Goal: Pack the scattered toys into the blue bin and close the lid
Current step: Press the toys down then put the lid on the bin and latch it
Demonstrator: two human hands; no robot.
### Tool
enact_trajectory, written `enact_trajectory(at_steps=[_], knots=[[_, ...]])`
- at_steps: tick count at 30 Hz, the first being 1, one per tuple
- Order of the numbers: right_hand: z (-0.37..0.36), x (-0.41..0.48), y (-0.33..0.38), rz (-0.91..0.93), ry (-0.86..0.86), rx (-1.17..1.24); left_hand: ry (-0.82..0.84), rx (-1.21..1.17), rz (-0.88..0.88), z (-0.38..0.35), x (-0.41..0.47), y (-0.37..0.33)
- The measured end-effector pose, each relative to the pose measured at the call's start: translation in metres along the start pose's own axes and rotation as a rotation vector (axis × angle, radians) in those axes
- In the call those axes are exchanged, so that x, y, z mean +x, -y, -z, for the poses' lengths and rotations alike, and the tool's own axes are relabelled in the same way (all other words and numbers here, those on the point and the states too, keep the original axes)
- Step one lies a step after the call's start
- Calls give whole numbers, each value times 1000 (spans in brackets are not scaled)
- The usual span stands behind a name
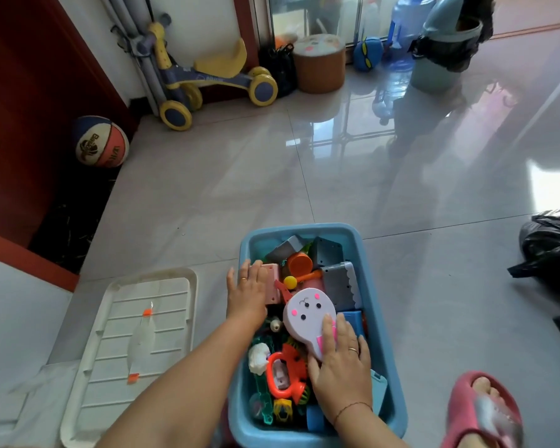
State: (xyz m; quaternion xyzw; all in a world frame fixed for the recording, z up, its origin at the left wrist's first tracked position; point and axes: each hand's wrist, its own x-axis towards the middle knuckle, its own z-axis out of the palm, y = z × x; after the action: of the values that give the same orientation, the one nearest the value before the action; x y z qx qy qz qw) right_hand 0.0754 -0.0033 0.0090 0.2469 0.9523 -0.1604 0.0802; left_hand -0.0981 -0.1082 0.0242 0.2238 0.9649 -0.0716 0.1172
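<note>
The blue bin (307, 230) stands on the tiled floor at bottom centre, heaped with toys. A lilac round toy with a face (306, 310) lies on top of the pile. My right hand (340, 367) rests flat on its handle end, fingers spread. My left hand (247, 294) presses palm down on a pink block (273, 282) at the bin's left edge. Grey blocks (338, 286), an orange cup (299, 263) and an orange ring toy (286, 375) also fill the bin. The white lid (133, 347) lies flat on the floor to the left.
A basketball (101, 142) sits by the red wall at left. A yellow and blue ride-on (214, 79) and a round stool (319, 63) stand at the back. A black bag (550, 244) lies at right. My foot in a pink slipper (485, 412) is beside the bin.
</note>
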Motion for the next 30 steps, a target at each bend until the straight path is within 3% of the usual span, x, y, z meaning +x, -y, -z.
enact_trajectory(at_steps=[4,7,10,15,24,30], knots=[[2,7,0,-23,-23,17,177,-285,-84,17,6,-19],[14,26,8,10,-120,14,50,-541,-6,31,3,-22],[29,55,13,39,-159,27,-120,-409,-47,17,-5,-27],[27,102,2,14,35,-28,-6,-347,-7,-7,11,-28],[17,99,3,-29,20,-6,40,-294,7,-14,20,-29],[31,98,10,-77,86,19,220,-339,7,14,20,-21]])
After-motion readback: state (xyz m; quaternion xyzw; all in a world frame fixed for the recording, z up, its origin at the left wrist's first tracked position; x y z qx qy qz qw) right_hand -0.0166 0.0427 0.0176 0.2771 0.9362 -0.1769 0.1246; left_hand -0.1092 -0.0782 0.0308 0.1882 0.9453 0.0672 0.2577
